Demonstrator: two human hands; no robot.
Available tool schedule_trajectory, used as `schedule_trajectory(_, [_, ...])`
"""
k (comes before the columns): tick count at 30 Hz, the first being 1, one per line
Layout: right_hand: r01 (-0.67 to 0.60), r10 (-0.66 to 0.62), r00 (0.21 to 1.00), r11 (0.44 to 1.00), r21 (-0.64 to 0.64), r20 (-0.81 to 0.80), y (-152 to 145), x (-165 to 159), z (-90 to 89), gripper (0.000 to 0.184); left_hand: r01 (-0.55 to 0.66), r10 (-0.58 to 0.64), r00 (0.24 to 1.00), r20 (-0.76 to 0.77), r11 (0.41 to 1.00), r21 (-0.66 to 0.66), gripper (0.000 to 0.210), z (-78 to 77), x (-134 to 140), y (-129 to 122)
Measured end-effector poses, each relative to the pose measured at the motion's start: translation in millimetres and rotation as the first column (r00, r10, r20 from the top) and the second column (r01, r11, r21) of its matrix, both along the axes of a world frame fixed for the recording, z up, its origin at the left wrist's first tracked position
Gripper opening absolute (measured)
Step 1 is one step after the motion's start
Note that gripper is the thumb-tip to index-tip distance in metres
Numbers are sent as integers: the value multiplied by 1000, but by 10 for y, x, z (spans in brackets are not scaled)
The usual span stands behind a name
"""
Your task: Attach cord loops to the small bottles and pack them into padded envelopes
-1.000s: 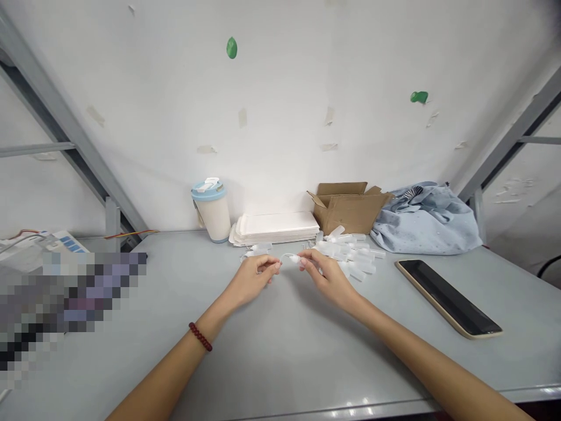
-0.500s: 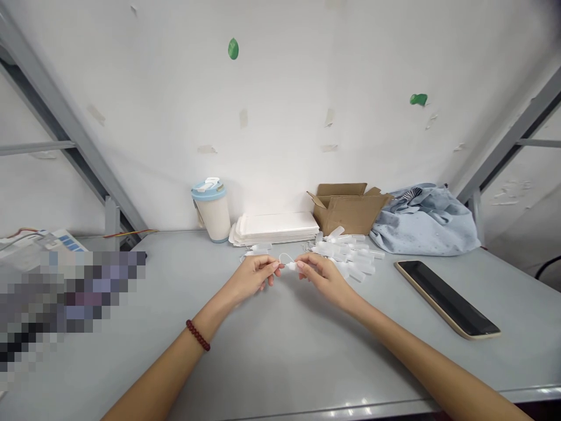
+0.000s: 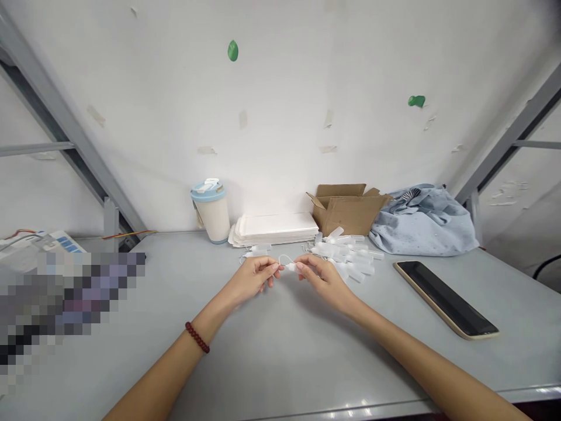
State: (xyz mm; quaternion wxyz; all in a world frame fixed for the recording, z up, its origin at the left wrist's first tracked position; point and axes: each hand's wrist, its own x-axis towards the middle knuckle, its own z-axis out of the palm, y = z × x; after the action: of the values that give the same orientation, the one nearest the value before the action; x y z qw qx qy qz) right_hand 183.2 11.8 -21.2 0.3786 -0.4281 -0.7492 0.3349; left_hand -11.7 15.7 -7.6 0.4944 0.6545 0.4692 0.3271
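Note:
Over the grey table, my right hand (image 3: 325, 282) pinches a small white plastic piece (image 3: 290, 267), most of it hidden behind the fingers. From its left end rises a thin pale cord (image 3: 286, 255) bent into a loop. Thumb and forefinger of my left hand (image 3: 254, 279) are pressed together on the cord's other end. Just behind my right hand lies a loose pile of small translucent white plastic tubes (image 3: 355, 257). A few similar pieces (image 3: 262, 249) rest behind my left hand.
At the wall stand a blue-lidded cup (image 3: 211, 216), a stack of white flat boxes (image 3: 274, 229), an open cardboard box (image 3: 355, 215) and a light blue cloth bundle (image 3: 425, 228). A phone (image 3: 447, 298) lies on the right. Blurred items (image 3: 83, 292) occupy the left.
Almost nothing differs. Both hands keep the same pinch on the piece and its cord, and the whole view has shifted very slightly.

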Motion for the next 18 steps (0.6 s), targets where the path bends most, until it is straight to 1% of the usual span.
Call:
schedule_trajectory(4, [-4,4,1000,1000,6,8,4,7,2,27,8,-8,1000,-24,1000,19,34,1,-3,1])
schedule_trajectory(8, [-21,22,999,1000,-15,31,-1,16,13,27,13,-12,999,-42,999,31,35,2,-9,5])
schedule_trajectory(15, [-41,44,996,999,-35,71,22,14,4,23,39,-36,998,-59,998,44,33,-53,-17,20])
schedule_trajectory(18, [-53,56,994,998,-31,94,26,15,-10,23,41,-32,994,-103,995,95,30,-62,4,-1])
